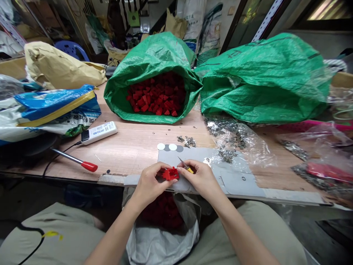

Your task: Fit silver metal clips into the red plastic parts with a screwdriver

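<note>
Between thumb and fingers, my left hand (151,183) grips a small red plastic part (170,173) above the front edge of a grey mat (239,180). My right hand (199,176) is closed around a small pointed tool with a yellow handle (189,169); its thin metal tip points up and left, and its exact kind is unclear. The right fingertips are close beside the red part, and I cannot tell whether they touch it. Small metal pieces (189,142) lie loose just beyond the mat.
A green sack (149,51) full of red parts (157,95) opens toward me; another green sack (264,73) stands to its right. Metal pieces spill from a clear bag (256,147). A white power bank (99,133) and red-tipped lever (89,166) are left. A pale sack (162,246) hangs below.
</note>
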### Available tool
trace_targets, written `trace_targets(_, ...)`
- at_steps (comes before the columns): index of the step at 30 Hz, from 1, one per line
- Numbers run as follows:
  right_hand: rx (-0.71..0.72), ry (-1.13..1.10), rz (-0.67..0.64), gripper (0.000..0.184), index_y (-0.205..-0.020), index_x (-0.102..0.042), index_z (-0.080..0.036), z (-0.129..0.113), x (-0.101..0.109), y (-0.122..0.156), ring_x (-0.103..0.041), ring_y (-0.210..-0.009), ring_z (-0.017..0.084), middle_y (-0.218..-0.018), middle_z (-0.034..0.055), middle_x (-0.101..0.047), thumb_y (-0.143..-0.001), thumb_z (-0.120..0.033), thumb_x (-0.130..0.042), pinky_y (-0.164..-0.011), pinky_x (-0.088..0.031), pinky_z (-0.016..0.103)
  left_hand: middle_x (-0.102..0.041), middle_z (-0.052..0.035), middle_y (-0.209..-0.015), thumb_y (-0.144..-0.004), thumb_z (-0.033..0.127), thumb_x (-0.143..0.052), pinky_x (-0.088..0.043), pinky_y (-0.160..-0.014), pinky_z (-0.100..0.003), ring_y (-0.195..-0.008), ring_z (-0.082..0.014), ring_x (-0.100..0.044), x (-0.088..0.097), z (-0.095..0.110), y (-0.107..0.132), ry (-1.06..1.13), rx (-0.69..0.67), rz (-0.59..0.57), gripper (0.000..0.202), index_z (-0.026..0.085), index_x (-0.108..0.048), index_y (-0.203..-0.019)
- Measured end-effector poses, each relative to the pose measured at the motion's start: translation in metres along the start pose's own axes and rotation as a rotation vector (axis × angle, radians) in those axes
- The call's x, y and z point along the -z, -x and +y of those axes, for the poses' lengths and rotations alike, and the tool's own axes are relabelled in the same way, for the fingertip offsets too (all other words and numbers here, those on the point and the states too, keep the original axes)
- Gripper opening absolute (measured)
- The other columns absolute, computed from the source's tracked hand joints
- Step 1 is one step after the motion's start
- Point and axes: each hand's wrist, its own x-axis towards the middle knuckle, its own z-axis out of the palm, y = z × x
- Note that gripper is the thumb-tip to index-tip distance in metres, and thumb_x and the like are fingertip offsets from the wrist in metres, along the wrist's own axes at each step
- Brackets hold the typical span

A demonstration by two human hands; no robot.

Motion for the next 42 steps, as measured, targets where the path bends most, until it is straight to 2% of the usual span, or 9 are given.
trace_targets(7,-0.094,0.099,0.008,0.026,-0.080,-0.074,-0.019,0.007,0.007,-0.001,-0.062,-0.068,0.020,-0.073,0.0035,-0.072,-0.079,-0.040,-0.060,-0.063,-0.045,0.029,-0.073,-0.0022,-0.094,-0.077,0.025,-0.077,-0.054,-0.078,-0.027,-0.084,-0.0169,-0.069,-0.001,0.002,0.000,0.009,0.009,0.015,0.024,0.020,-0.068,-0.099)
trace_targets(13,-0.036,0.306,0.128,0.021,-0.071,-0.071,-0.021,0.006,0.019,-0.001,-0.061,-0.065,0.021,-0.070,0.0040,-0.070,-0.078,-0.037,-0.060,-0.062,-0.042,0.030,-0.074,-0.0035,-0.094,-0.078,0.027,-0.077,-0.054,-0.077,-0.028,-0.084,-0.0181,-0.069,0.000,0.002,0.000,0.014,0.010,0.010,0.023,0.020,-0.069,-0.098)
trace_targets(17,-0.165,0.018,0.022,0.028,-0.073,-0.070,-0.019,0.000,0.018,0.000,-0.047,-0.048,0.014,-0.056,0.0002,-0.059,-0.075,-0.046,-0.065,-0.046,-0.033,0.026,-0.074,-0.0038,-0.093,-0.078,0.028,-0.077,-0.054,-0.077,-0.028,-0.083,-0.0181,-0.069,0.000,0.002,-0.001,0.016,-0.004,0.013,0.022,0.020,-0.069,-0.097)
trace_targets(21,-0.292,-0.263,-0.034,0.036,-0.078,-0.068,-0.017,-0.003,0.001,0.002,-0.030,-0.036,0.009,-0.042,-0.0064,-0.042,-0.075,-0.053,-0.067,-0.037,-0.023,0.024,-0.073,-0.0040,-0.091,-0.077,0.028,-0.078,-0.054,-0.075,-0.028,-0.082,-0.0183,-0.069,-0.002,0.000,-0.001,0.020,-0.024,0.038,0.022,0.019,-0.068,-0.094)
trace_targets(28,-0.215,-0.097,0.058,0.030,-0.075,-0.071,-0.017,0.002,-0.017,0.002,-0.056,-0.057,0.018,-0.061,0.0029,-0.065,-0.076,-0.047,-0.064,-0.050,-0.039,0.026,-0.072,-0.0050,-0.092,-0.076,0.030,-0.078,-0.055,-0.075,-0.028,-0.084,-0.0184,-0.069,-0.008,-0.003,0.001,-0.022,-0.059,0.104,0.021,0.018,-0.066,-0.088)
trace_targets(35,-0.133,0.021,0.094,0.029,-0.069,-0.067,-0.018,-0.002,-0.019,0.007,-0.052,-0.057,0.017,-0.061,0.0022,-0.062,-0.080,-0.044,-0.061,-0.054,-0.039,0.026,-0.072,-0.0056,-0.090,-0.079,0.030,-0.076,-0.055,-0.075,-0.029,-0.082,-0.0182,-0.069,-0.009,-0.002,0.002,-0.013,-0.083,0.119,0.018,0.018,-0.065,-0.086)
trace_targets(38,-0.087,-0.020,-0.059,0.033,-0.063,-0.064,-0.018,-0.007,-0.007,0.007,-0.047,-0.055,0.014,-0.057,0.0000,-0.055,-0.081,-0.046,-0.061,-0.051,-0.035,0.025,-0.072,-0.0053,-0.091,-0.078,0.029,-0.076,-0.054,-0.075,-0.028,-0.082,-0.0180,-0.068,-0.009,-0.003,0.002,-0.019,-0.084,0.123,0.018,0.018,-0.066,-0.087)
trace_targets(40,-0.120,-0.097,-0.239,0.042,-0.061,-0.061,-0.018,-0.009,0.005,0.007,-0.037,-0.046,0.011,-0.048,-0.0038,-0.042,-0.085,-0.053,-0.058,-0.044,-0.029,0.024,-0.072,-0.0044,-0.090,-0.078,0.028,-0.077,-0.053,-0.075,-0.028,-0.082,-0.0177,-0.068,-0.008,-0.002,0.002,-0.030,-0.076,0.115,0.018,0.018,-0.066,-0.088)
trace_targets(42,-0.179,-0.160,-0.337,0.047,-0.064,-0.060,-0.019,-0.008,0.017,0.008,-0.026,-0.040,0.009,-0.044,-0.0073,-0.031,-0.088,-0.059,-0.052,-0.040,-0.022,0.023,-0.072,-0.0031,-0.088,-0.079,0.028,-0.077,-0.052,-0.075,-0.028,-0.080,-0.0171,-0.067,-0.006,-0.001,0.002,-0.049,-0.058,0.094,0.018,0.019,-0.067,-0.090)
